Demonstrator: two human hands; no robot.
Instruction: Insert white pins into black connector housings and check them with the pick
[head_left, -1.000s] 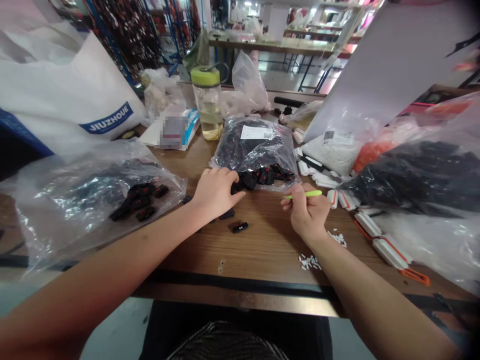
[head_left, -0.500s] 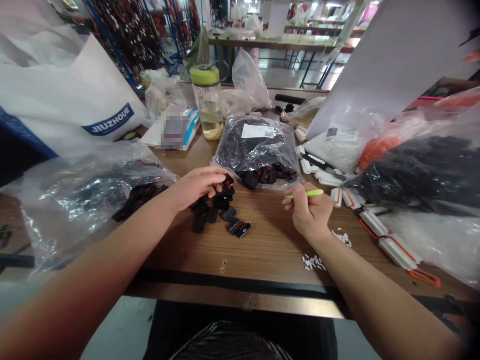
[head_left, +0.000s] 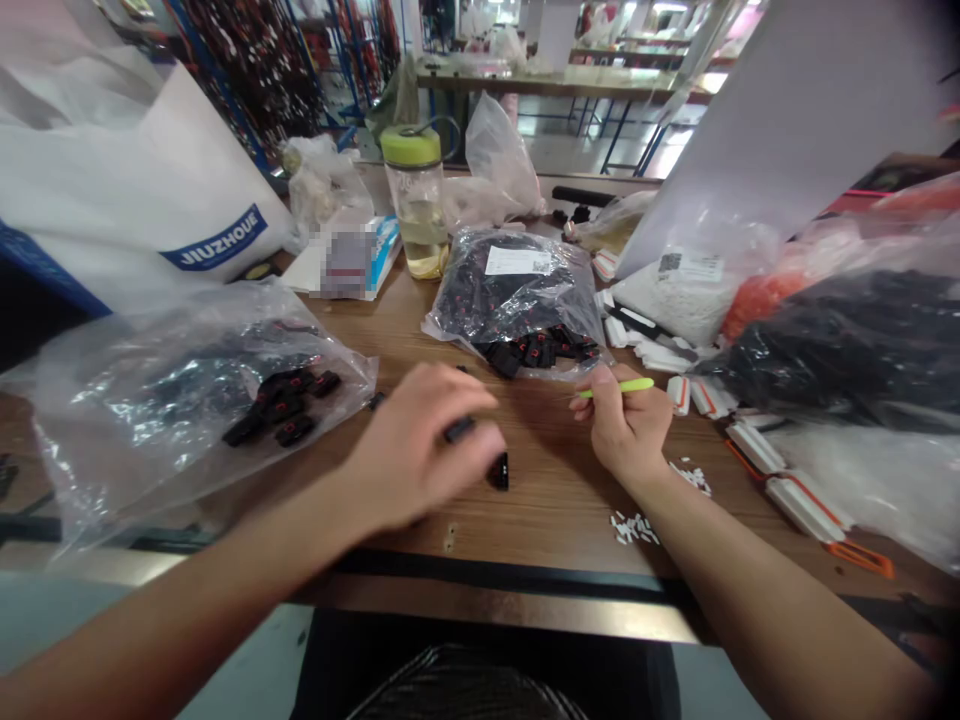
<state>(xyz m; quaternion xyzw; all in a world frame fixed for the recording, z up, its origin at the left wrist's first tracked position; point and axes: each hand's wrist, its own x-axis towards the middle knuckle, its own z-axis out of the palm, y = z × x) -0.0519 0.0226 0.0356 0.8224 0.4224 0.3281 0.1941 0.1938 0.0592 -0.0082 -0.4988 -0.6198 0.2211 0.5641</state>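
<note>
My left hand [head_left: 427,440] is smeared by motion, low over the middle of the table. Its thumb and fingers are apart, and a black plastic connector [head_left: 459,429] shows in the gap between them. Another black connector [head_left: 502,471] lies just right of the thumb. The hand hides most of what is under it. Closed around a yellow-green pen-like tool [head_left: 637,385], my right hand [head_left: 628,420] rests at the right of the table. White small pieces [head_left: 634,527] lie in piles beside my right wrist.
A clear bag of black connectors [head_left: 517,295] lies ahead, another bag [head_left: 187,390] at left. Behind stand a bottle with a green lid [head_left: 415,205] and a white JIUZHOUE bag [head_left: 180,190]. White-and-orange pieces [head_left: 806,505] and a bag of black items [head_left: 847,340] line the right.
My left hand has moved right and toward me, across the loose connectors. Several connectors now show at the mouth of the left bag. My right hand keeps the tool, nearly still.
</note>
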